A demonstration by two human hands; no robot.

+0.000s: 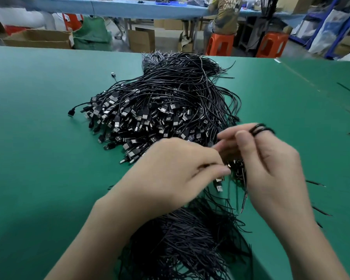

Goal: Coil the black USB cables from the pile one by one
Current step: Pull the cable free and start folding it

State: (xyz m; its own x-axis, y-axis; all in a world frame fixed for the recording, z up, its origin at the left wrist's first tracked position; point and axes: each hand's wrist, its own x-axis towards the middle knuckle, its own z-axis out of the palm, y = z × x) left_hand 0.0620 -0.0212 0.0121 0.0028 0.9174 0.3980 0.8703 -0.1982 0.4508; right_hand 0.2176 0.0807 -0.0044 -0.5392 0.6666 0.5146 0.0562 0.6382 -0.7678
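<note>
Green tabletop (49, 138). The main pile of black USB cables (166, 110) sits at 11 o'clock from the hands, its plugs fanned toward the near left and touching the fingertips. The right hand (271, 168) is raised and curled, gripping the USB cable (261, 129) being coiled; its loops wrap the fingers at the hand's 12 o'clock, and a thin tail hangs down past the palm. The left hand (176, 168), at 9 o'clock from the right, has thumb and forefinger pinched on the same cable's strand, with two USB plugs (219, 183) just below; motion blur softens the contact. A second heap of cable tails (190, 239) lies at 6 o'clock, under both wrists. Short black strands (315, 183) are scattered at 3 o'clock.
</note>
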